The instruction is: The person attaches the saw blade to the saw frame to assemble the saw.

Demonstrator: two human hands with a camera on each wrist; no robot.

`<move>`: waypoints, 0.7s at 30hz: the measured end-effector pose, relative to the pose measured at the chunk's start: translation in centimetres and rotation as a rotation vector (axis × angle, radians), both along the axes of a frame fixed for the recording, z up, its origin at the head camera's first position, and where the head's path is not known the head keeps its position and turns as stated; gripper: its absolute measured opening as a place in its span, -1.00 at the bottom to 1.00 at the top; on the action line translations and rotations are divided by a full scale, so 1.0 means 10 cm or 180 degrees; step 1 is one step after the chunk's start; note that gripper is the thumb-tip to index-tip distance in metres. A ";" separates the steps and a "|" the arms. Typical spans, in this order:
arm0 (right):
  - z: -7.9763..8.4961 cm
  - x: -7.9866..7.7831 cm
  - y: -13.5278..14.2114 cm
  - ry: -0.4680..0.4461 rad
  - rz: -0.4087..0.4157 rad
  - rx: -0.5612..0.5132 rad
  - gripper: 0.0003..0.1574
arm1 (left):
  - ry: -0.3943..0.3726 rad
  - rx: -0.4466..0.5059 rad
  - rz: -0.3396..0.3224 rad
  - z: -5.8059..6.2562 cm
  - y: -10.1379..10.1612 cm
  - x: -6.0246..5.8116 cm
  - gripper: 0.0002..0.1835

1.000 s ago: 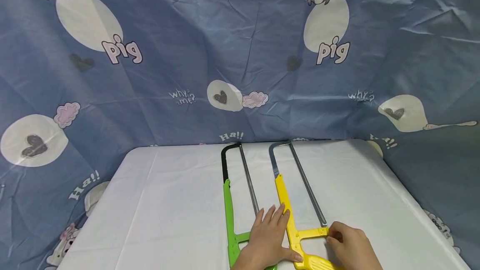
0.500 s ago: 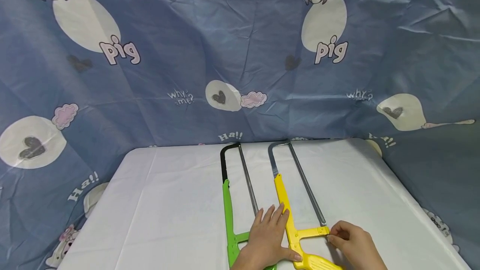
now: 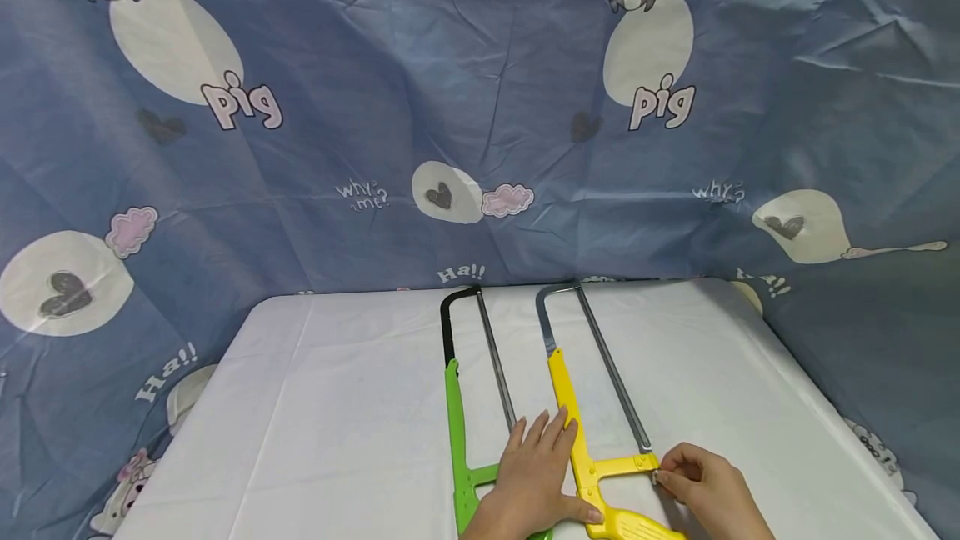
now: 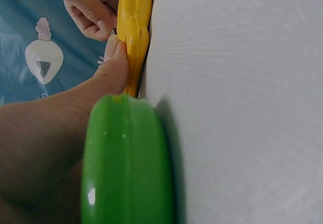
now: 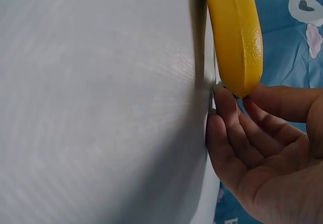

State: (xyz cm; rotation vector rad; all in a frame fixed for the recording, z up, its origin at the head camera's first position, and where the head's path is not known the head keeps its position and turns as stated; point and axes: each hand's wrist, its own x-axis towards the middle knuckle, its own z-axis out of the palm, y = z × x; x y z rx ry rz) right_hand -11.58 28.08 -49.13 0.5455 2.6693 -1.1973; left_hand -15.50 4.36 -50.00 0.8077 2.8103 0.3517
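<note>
A yellow-handled hacksaw lies on the white table, its blade along the right side. Across its frame rest the spread, straight fingers of my left hand, with the thumb against the grip. My right hand pinches a small silvery wing nut at the outer end of the yellow crosspiece; the fingers cover most of it. Left of it lies a green-handled hacksaw, partly hidden under my left hand and forearm. The green handle fills the left wrist view's foreground; the yellow handle tops the right wrist view.
Both saws lie side by side with their tips near the far edge of the white-covered table. A blue printed cloth hangs behind the table and along its sides.
The right hand's fingers have shifted slightly at the crosspiece end, and the small silvery nut now shows between them. The left hand and both hacksaws stay in place.
</note>
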 end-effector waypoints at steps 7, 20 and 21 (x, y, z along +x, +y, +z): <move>0.01 0.00 -0.01 0.0007 0.0009 -0.0034 -0.94 | -0.0024 0.0019 -0.0015 0.00 -0.01 0.01 0.23; 0.02 -0.01 -0.03 0.0015 0.0115 0.0140 -0.94 | 0.0016 0.0018 -0.0026 -0.02 -0.01 0.00 0.23; 0.03 -0.01 -0.04 0.0032 0.0121 0.0178 -0.93 | 0.0023 0.0021 -0.0028 -0.02 -0.01 0.00 0.23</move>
